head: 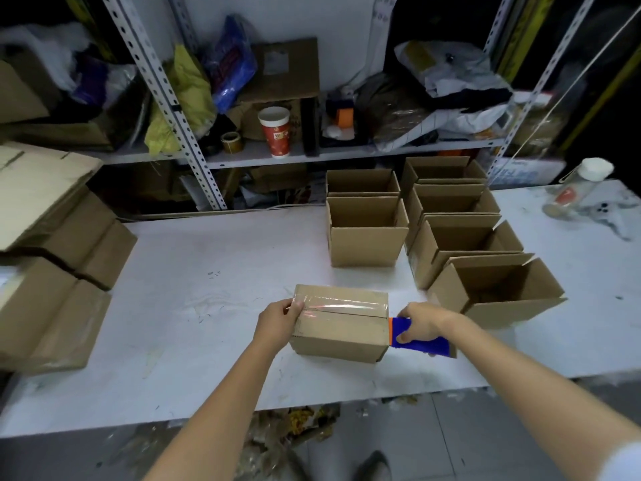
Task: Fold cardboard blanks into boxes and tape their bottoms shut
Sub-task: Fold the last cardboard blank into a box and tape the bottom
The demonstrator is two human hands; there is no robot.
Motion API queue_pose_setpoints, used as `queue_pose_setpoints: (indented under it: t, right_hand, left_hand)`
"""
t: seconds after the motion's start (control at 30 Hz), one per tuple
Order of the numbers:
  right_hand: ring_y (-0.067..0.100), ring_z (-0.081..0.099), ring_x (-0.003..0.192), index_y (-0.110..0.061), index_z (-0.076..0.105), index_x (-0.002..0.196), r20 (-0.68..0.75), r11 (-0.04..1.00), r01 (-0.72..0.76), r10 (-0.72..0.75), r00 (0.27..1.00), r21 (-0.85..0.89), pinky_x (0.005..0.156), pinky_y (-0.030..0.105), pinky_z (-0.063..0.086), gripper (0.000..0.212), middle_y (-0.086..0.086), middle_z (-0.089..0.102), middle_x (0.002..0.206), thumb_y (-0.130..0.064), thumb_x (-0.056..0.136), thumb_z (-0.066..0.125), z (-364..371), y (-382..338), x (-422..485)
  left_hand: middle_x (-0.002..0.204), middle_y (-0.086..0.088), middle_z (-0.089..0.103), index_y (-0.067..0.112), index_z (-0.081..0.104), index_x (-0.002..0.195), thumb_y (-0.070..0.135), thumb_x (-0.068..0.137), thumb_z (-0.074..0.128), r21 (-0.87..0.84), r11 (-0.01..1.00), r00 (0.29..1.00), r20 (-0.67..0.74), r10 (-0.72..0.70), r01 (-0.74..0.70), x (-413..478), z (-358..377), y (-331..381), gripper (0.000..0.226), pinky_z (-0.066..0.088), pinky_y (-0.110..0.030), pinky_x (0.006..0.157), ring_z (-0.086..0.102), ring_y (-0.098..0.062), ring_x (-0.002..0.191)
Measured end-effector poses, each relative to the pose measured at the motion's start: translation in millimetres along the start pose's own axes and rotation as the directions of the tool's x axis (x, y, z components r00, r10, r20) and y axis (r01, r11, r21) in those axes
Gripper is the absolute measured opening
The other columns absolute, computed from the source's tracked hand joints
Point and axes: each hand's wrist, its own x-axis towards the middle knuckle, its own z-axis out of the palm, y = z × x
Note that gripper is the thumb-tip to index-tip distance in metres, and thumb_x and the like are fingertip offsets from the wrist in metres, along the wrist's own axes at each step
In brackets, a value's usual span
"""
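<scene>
A small cardboard box (pixel 341 333) stands bottom-up on the white table (pixel 194 307), near its front edge. A strip of clear tape (pixel 347 303) runs along the closed seam on top. My left hand (pixel 277 322) presses on the box's left end, thumb on the tape's end. My right hand (pixel 421 324) grips a blue tape dispenser (pixel 421 343) with an orange band, held against the box's right end.
Several open folded boxes (pixel 367 232) stand in two rows at the back right, the nearest one (pixel 499 289) just behind my right hand. Stacks of flat cardboard blanks (pixel 52 272) lie on the left. A plastic bottle (pixel 577 192) lies far right. Cluttered shelves (pixel 277 154) stand behind.
</scene>
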Motion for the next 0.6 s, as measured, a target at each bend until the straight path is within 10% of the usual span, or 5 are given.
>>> queue_pose_setpoints:
  t: [0.23,0.37,0.6]
  right_hand:
    - [0.021,0.068,0.091,-0.025,0.035,0.150,-0.032,0.984,-0.019,0.025,0.999,0.179,0.076,0.033,0.062,0.072,0.004,0.055,0.127,-0.043,0.089,0.070,10.9,26.1,6.1]
    - [0.021,0.065,0.096,-0.024,0.033,0.150,-0.042,0.979,-0.027,0.036,0.998,0.203,0.080,0.034,0.061,0.075,0.003,0.053,0.132,-0.045,0.089,0.071,16.1,34.9,3.3]
    - [0.018,0.066,0.092,-0.026,0.031,0.152,-0.094,0.970,0.022,0.001,0.996,0.243,0.067,0.022,0.055,0.072,0.001,0.053,0.126,-0.045,0.092,0.066,9.4,36.6,-7.4]
  left_hand:
    - [0.154,-0.001,0.043,0.031,0.024,0.157,0.027,0.099,0.055,0.477,0.847,0.972,0.083,0.221,-0.234,14.4,-14.4,42.2,0.065,0.043,-0.038,0.105,0.047,-0.025,0.135]
    - [0.154,0.002,0.043,0.029,0.037,0.151,0.048,0.091,0.065,0.598,0.624,0.861,0.414,0.296,-0.502,22.8,10.0,76.1,0.069,0.039,-0.038,0.108,0.044,-0.022,0.137]
    - [0.135,-0.001,0.059,0.026,0.046,0.141,0.063,0.093,0.048,0.674,0.720,0.967,0.254,-0.018,-0.164,23.2,-19.9,75.7,0.060,0.044,-0.035,0.084,0.056,-0.022,0.115]
